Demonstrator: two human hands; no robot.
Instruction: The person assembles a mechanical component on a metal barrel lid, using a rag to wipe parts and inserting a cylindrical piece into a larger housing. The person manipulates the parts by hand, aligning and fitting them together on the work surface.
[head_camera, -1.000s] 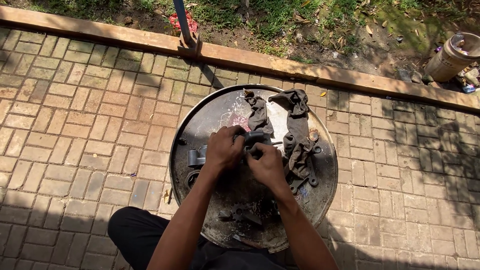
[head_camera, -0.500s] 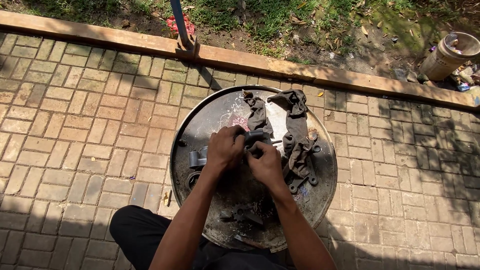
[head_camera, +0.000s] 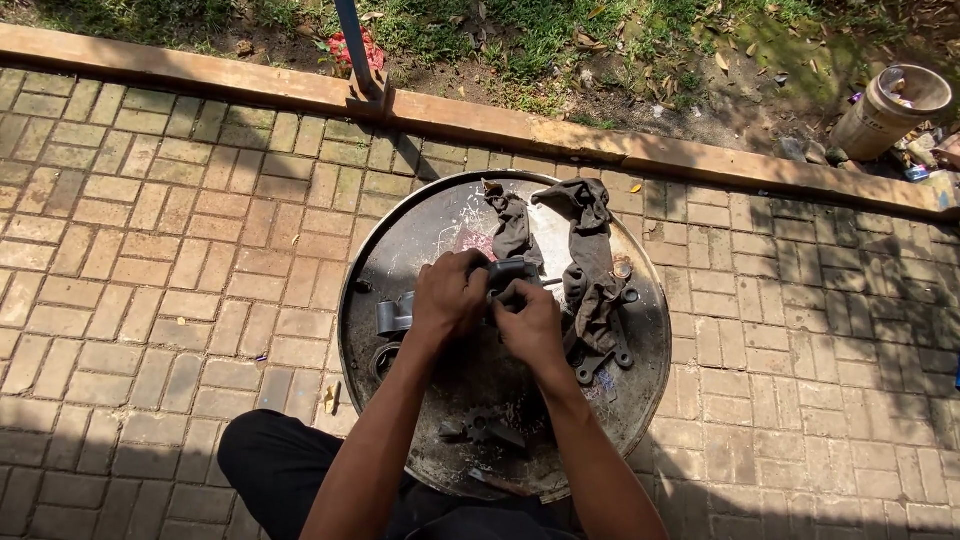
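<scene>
- On the brick paving (head_camera: 150, 260), seen from the head camera, lies a round, dark metal tray (head_camera: 400, 250) that serves as the bench, its face scratched and greasy.
- Above the middle of the tray the left hand (head_camera: 450, 297) is closed around a dark metal part (head_camera: 512, 272), fingers wrapped over its top; the grip is tight on the piece.
- The right hand (head_camera: 530, 325) is also curled shut, gripping the same part from below and from the right side, touching the left hand.
- A thin pin or shaft sticks out of the part toward the right; its exact kind cannot be told.
- In the tray, just beside the left hand, lies a grey metal sleeve (head_camera: 394, 314), and below it a dark ring (head_camera: 383, 358).
- Two dirty grey rags (head_camera: 590, 260) are draped over the far half of the tray; the right one partly covers a metal bracket with round eyes (head_camera: 605, 358).
- Small dark bits (head_camera: 490, 432) lie in the near part of the tray, between the forearms.
- Beyond the tray runs a concrete kerb (head_camera: 600, 140), with a blue pole (head_camera: 355, 45) standing at it, then grass and dry leaves.
- At the far right a pale cylindrical container (head_camera: 885, 110) lies tilted on the soil; what it contains cannot be told.
</scene>
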